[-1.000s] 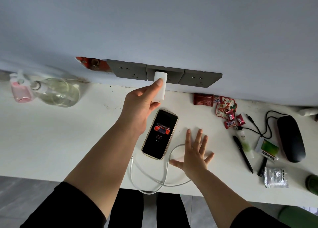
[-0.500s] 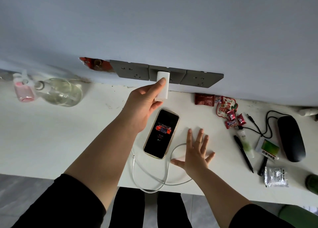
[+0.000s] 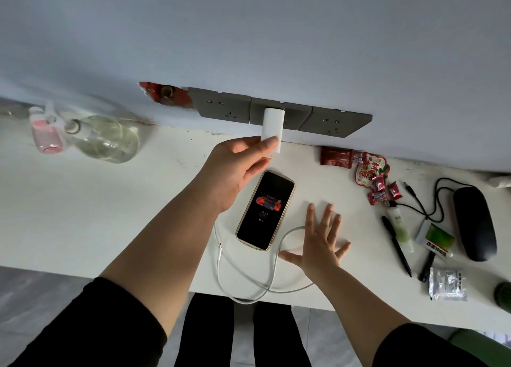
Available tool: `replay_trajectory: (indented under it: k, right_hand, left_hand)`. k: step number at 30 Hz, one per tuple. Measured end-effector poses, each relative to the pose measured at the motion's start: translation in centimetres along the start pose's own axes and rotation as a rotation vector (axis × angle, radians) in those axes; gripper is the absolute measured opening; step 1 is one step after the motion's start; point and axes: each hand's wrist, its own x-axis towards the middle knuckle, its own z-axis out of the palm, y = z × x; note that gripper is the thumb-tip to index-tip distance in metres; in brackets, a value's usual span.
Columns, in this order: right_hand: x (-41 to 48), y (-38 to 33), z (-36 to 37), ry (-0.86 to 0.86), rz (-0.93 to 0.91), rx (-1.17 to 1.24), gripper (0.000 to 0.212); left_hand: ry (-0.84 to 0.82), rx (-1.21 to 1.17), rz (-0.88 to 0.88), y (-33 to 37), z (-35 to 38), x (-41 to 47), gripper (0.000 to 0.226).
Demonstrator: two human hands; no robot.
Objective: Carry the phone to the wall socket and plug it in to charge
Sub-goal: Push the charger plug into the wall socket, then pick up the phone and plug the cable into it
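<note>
Item: gold-edged black smartphone point(image 3: 265, 210), screen lit, flat on our white desk point(image 3: 110, 214), white cable point(image 3: 246, 281) looped beside. Our left hand point(image 3: 235, 173) pinches the white charger block point(image 3: 273, 130) at the grey wall socket point(image 3: 279, 112); our right hand point(image 3: 318, 245) lies spread. Red sweets point(image 3: 378, 186) nearby.

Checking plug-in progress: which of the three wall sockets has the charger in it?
The middle socket: the white charger sticks out of it, held by the left hand. The sockets either side show bare holes.
</note>
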Motion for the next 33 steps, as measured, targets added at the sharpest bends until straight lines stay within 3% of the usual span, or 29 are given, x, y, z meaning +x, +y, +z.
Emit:
replay_trajectory:
  k: [5, 10, 15, 19, 25, 27, 33]
  right_hand:
    - [-0.2, -0.1, -0.2, 0.0, -0.008, 0.002, 0.135]
    - [-0.2, -0.2, -0.2, 0.007, -0.007, 0.004, 0.136]
    - [-0.1, 0.0, 0.0, 0.005, -0.009, -0.008, 0.136]
    - [0.0, 0.1, 0.2, 0.015, -0.01, -0.015, 0.135]
    - [-0.1, 0.0, 0.1, 0.018, -0.015, -0.016, 0.134]
    - [-0.2, 0.0, 0.0, 0.018, -0.014, -0.012, 0.134]
    - [-0.4, -0.2, -0.3, 0.0, -0.008, -0.004, 0.135]
  left_hand:
    - [-0.048, 0.272, -0.102, 1.5, -2.8, 0.2, 0.045]
    - [0.329, 0.497, -0.064, -2.0, -6.5, 0.6, 0.005]
    - [0.384, 0.836, -0.078, -7.3, -6.9, 1.6, 0.041]
    - [0.469, 0.944, -0.021, -9.0, -6.5, 1.9, 0.024]
    - [0.479, 0.807, -0.031, -8.9, -6.7, 0.9, 0.011]
    - [0.452, 0.668, -0.006, -8.4, -6.3, 0.1, 0.004]
    - [0.306, 0.229, -0.029, -6.3, -3.9, -3.2, 0.013]
